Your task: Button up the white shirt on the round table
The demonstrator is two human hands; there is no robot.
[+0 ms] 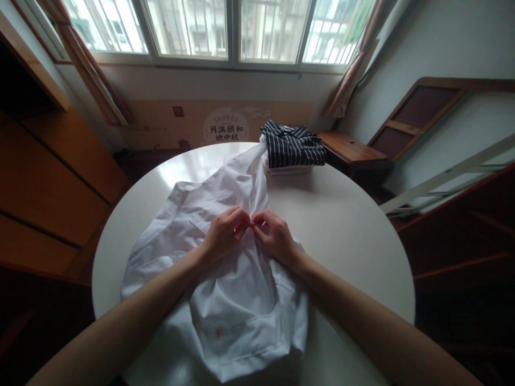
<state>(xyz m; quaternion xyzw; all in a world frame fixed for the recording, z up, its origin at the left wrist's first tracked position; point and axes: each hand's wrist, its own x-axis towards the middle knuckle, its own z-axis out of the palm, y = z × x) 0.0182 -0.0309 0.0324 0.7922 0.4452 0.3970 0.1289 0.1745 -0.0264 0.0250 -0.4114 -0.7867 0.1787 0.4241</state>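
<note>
A white garment (229, 289), with long sleeves or panels and a small reddish mark near its lower edge, lies spread and wrinkled over the round table. My left hand (228, 228) pinches its front edge near the middle. Right beside it, my right hand (274, 231) pinches the same edge, and the fingertips of both hands meet. The cloth bunches into folds above and below the fingers. Whether a button lies between the fingertips is hidden.
The round white table (341, 225) holds a stack of folded clothes at its far side, topped by a black-and-white striped shirt (295, 145). Beyond it are a wooden bench (352, 147) and barred windows. A wooden cabinet (52, 182) stands at the left.
</note>
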